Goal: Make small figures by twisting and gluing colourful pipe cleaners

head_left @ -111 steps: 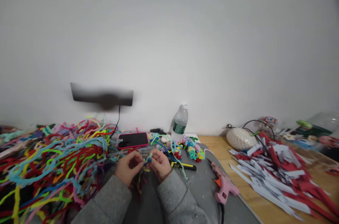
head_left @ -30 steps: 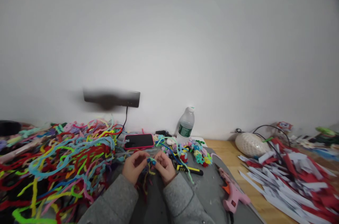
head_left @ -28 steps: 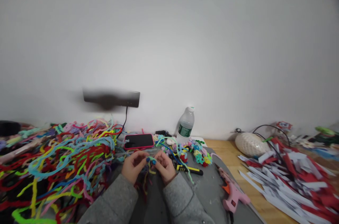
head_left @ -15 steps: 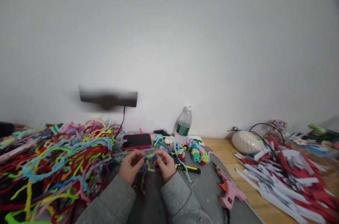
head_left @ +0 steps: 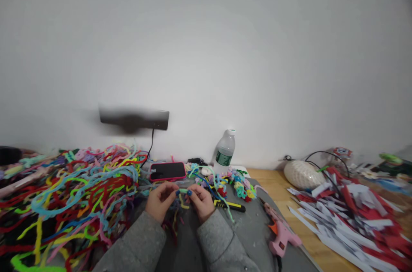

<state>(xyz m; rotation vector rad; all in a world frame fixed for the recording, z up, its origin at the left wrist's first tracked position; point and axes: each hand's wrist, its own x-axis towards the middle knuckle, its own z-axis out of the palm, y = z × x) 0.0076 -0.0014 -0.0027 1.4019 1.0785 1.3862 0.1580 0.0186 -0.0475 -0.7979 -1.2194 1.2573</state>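
Compared with a second ago, the light-green strip (head_left: 183,191) shows flatter between the fingertips, seemingly leaving its middle easier to work. Just nearer the person than the phone (head_left: 168,171), it spans left hand (head_left: 160,203) and right hand (head_left: 200,203), each pinching one side between thumb and finger.

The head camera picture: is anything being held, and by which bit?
Yes, a green fuzzy piece: the left grip pinches its left side, the right grip its right side. I can't make out its very ends.
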